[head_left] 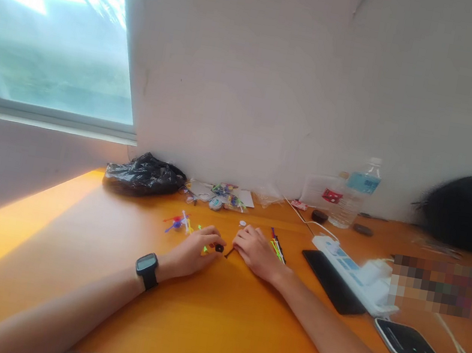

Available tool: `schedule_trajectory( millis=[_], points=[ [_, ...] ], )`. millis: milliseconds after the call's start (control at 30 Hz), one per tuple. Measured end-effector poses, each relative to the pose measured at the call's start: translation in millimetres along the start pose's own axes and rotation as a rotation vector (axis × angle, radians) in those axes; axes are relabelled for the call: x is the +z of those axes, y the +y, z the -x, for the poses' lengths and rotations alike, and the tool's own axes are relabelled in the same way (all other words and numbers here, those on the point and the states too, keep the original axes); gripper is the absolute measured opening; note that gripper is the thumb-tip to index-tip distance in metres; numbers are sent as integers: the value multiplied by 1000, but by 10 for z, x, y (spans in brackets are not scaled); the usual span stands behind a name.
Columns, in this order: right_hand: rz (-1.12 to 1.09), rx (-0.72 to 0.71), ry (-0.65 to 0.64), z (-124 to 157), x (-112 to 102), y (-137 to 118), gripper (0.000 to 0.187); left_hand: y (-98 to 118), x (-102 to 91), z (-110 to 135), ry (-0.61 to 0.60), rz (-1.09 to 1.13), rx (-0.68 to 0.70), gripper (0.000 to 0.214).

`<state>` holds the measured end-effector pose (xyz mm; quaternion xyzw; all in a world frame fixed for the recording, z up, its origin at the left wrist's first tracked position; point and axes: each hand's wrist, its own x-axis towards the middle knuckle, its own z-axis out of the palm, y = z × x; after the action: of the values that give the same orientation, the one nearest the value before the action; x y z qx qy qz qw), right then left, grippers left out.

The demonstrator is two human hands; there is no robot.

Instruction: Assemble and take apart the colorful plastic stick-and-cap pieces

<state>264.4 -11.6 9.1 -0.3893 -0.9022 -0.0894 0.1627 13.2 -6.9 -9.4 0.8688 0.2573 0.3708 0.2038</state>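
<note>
My left hand, with a black watch on its wrist, rests on the orange table and pinches a small black bead-like connector at its fingertips. My right hand lies just to the right, fingers curled on a thin dark stick that points toward the connector. The two pieces are a small gap apart. A small red, blue and white stick figure lies left of my left hand. A bundle of coloured sticks lies right of my right hand.
A black plastic bag and a pile of small parts sit by the wall. A water bottle, white power strip, two phones and a black bag fill the right side.
</note>
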Motion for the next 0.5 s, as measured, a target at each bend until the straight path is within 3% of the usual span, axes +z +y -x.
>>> schedule_trajectory(
  millis=[133,233,367,500],
  points=[
    [-24,-48,38,-22,29,-20,26,38,-34,-41,160,65,-50,4],
    [-105,-43,132,-39,19,-61,25,-27,-24,-52,244,116,-162,12],
    [-365,98,254,-44,-13,-175,20,-157,18,-44,258,248,-300,24],
    [-656,193,257,-29,-37,-320,14,-161,31,-43,250,343,-291,33]
  ],
)
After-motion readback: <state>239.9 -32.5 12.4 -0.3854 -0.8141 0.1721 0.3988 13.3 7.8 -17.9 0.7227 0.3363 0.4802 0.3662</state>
